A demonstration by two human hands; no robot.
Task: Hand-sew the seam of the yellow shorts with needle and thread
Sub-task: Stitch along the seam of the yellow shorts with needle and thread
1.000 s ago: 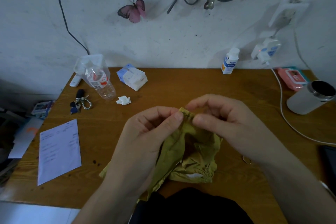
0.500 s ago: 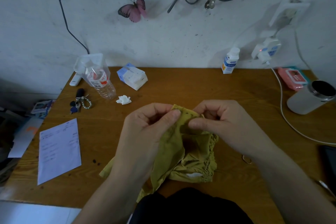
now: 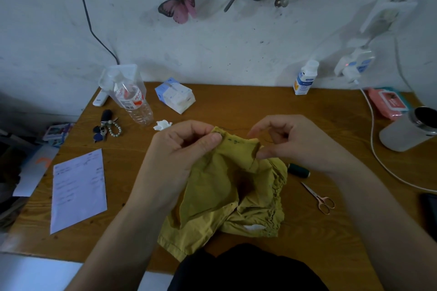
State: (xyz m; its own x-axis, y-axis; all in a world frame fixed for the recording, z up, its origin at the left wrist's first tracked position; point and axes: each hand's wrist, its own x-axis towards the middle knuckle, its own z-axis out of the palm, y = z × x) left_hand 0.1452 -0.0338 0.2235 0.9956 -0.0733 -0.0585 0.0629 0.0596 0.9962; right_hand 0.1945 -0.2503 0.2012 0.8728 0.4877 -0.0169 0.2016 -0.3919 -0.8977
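- Head view: one pair of yellow shorts lies bunched on the wooden desk.
- Left hand pinches the seam edge; right hand pinches its other end.
- A few dark stitches show between them.
- One thread spool and one pair of scissors lie to the right.

1. A single head-worn view looks forward and down from above the seated person's lap onto a wooden table.
2. It faces a white wall that rises along the table's far edge and fills the upper part of the frame.
3. The view sits close: both forearms enter from the bottom edge, and the left hand and right hand meet near the centre.
4. The wide angle bends the table's edges outward.
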